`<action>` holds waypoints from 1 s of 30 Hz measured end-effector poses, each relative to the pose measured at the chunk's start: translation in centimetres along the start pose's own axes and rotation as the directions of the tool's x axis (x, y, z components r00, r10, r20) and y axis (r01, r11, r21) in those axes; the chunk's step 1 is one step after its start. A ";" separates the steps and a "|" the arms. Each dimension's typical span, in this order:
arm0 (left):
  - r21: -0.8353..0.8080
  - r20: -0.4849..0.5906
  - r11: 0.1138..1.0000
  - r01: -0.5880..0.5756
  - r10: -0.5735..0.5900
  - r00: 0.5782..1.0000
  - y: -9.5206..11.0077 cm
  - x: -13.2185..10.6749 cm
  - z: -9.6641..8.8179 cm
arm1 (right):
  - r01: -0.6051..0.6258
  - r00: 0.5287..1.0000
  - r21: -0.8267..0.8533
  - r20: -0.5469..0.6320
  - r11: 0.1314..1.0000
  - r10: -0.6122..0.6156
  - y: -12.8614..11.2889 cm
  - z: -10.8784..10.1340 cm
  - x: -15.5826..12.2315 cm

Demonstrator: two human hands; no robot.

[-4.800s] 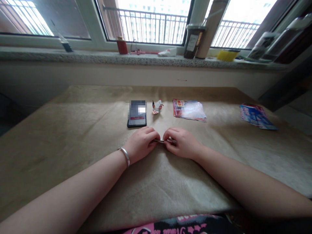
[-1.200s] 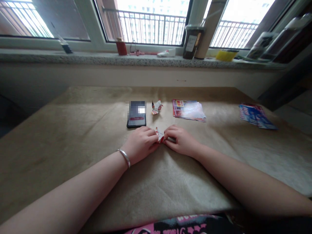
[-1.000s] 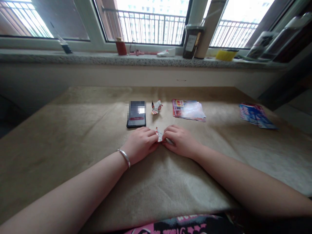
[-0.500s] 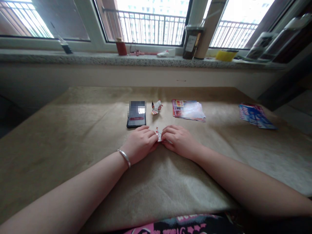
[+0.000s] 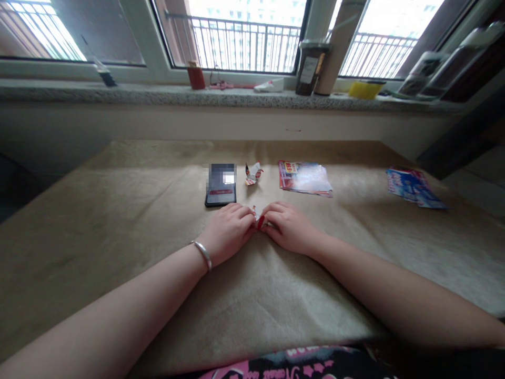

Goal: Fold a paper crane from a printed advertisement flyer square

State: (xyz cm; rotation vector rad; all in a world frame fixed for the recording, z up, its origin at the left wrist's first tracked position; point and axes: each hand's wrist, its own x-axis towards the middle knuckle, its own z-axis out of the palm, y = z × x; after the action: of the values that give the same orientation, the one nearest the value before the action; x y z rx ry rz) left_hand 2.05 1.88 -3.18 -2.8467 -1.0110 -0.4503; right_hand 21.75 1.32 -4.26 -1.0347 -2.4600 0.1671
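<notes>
Between my two hands is a small piece of folded paper [image 5: 260,223], white with red print, mostly covered by fingers. My left hand [image 5: 230,230], with a silver bangle [image 5: 203,255] at the wrist, is closed on the paper's left side. Closed on its right side is my right hand [image 5: 290,227], fingers curled and the thumb partly hidden. Just beyond the hands stands a folded paper bird [image 5: 253,174] with red and dark print. Left of the bird lies a black phone [image 5: 221,193], its screen lit and partly blurred out.
A stack of printed flyers [image 5: 305,179] lies right of the bird, and more flyers [image 5: 415,188] are fanned near the table's right edge. The brown table covering [image 5: 118,221] has soft creases. Behind, a stone windowsill [image 5: 150,96] carries a dark jar [image 5: 310,68] and a yellow container [image 5: 365,89].
A red strip of the paper now shows between my fingertips, where white showed before. Both hands have stayed nearly in place, with small finger shifts.
</notes>
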 end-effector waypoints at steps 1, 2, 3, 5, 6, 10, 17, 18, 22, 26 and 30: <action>-0.032 0.014 0.999 0.030 -0.030 0.999 0.0 0.0 0.0 | -0.012 1.000 0.012 0.002 1.000 0.012 0.0 0.0 0.0; -0.063 0.024 0.996 0.059 -0.058 0.998 0.0 0.0 0.1 | -0.021 1.000 0.026 0.004 0.999 0.021 0.0 0.0 0.0; -0.093 0.028 0.992 0.081 -0.079 0.997 0.0 0.0 0.1 | -0.029 1.000 0.043 0.006 0.999 0.028 0.0 0.0 0.0; -0.147 0.023 0.984 0.101 -0.099 0.995 -0.1 -0.1 0.2 | -0.040 0.999 0.075 0.004 0.996 0.039 0.0 0.0 0.0; -0.169 0.014 0.980 0.101 -0.100 0.995 -0.2 -0.1 0.3 | -0.045 0.999 0.087 0.001 0.995 0.045 0.1 0.1 0.0; -0.234 -0.017 0.968 0.094 -0.101 0.995 -0.4 -0.3 0.5 | -0.059 0.998 0.113 -0.017 0.992 0.061 0.2 0.3 0.0; -0.264 0.022 0.956 0.127 -0.125 0.992 -0.5 -0.3 0.6 | -0.062 0.998 0.107 -0.010 0.992 0.064 0.5 0.5 0.1; -0.259 0.031 0.956 0.135 -0.131 0.991 -0.5 -0.2 0.5 | -0.064 0.998 0.102 -0.010 0.993 0.065 0.5 0.5 0.1; -0.232 0.065 0.955 0.186 -0.175 0.982 -0.2 0.0 0.3 | -0.100 0.994 0.115 -0.032 0.988 0.104 0.4 0.8 0.2; -0.209 0.065 0.951 0.228 -0.219 0.974 0.0 0.0 0.1 | -0.169 0.982 0.180 -0.050 0.969 0.181 0.5 0.9 0.3; -0.194 0.055 0.951 0.241 -0.235 0.970 0.1 0.0 0.2 | -0.172 0.982 0.197 -0.039 0.965 0.183 0.4 0.8 0.4</action>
State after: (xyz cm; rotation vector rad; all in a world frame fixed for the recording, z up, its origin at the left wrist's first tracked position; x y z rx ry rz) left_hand 2.20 1.81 -3.40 -2.9213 -1.4005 -0.5578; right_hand 21.44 1.93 -4.91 -1.1554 -2.2472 0.4203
